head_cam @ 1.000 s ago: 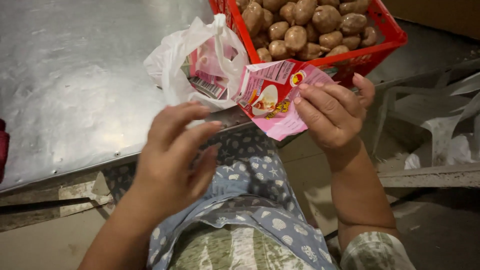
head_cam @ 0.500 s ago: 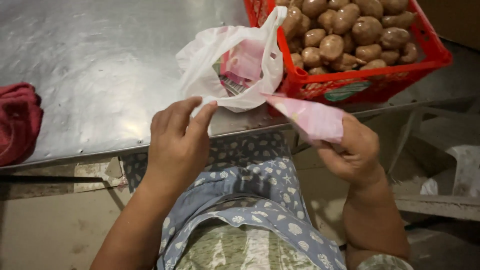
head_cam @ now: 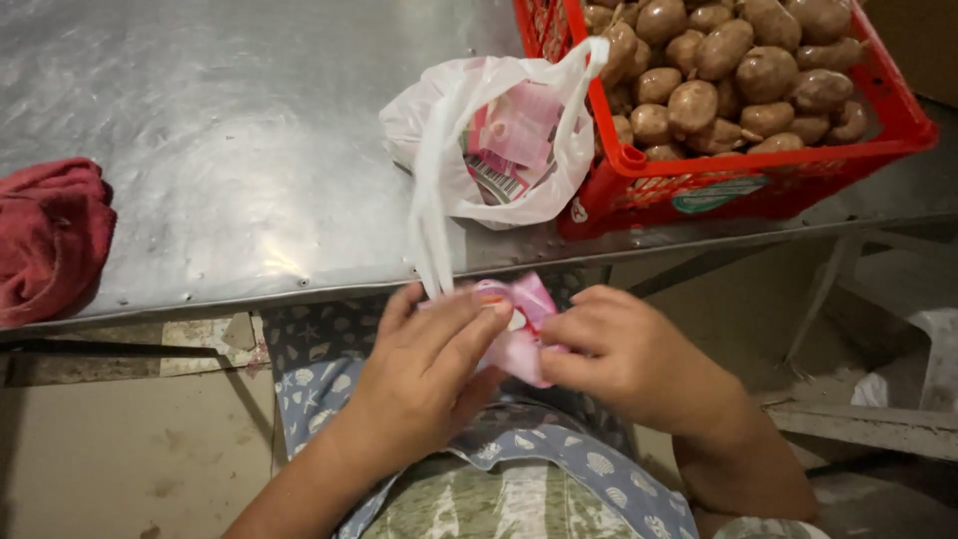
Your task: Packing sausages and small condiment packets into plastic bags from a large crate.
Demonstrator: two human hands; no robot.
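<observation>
Both hands meet just below the near edge of the metal counter [head_cam: 249, 150], over the person's lap, and between them they pinch a small pink packet [head_cam: 526, 334]. The left hand [head_cam: 434, 364] closes its fingers over the packet's left side, fingertips laid across the top, and a stretched white strip of the plastic bag's handle comes down to its fingers. The right hand [head_cam: 624, 359] grips the packet's right side with thumb and fingers curled in; much of the packet is hidden between the two hands. On the counter just beyond them lies a white plastic bag [head_cam: 479, 140], open toward the camera, with more pink packets showing inside it. The bag leans against a red plastic crate [head_cam: 738, 180] heaped with brown, round potato-like tubers [head_cam: 728, 70]; the crate stands at the counter's near right edge. Well apart at the left edge of the counter lies a crumpled dark red cloth [head_cam: 50, 235]. Blue fabric printed with shells and starfish covers the lap.
</observation>
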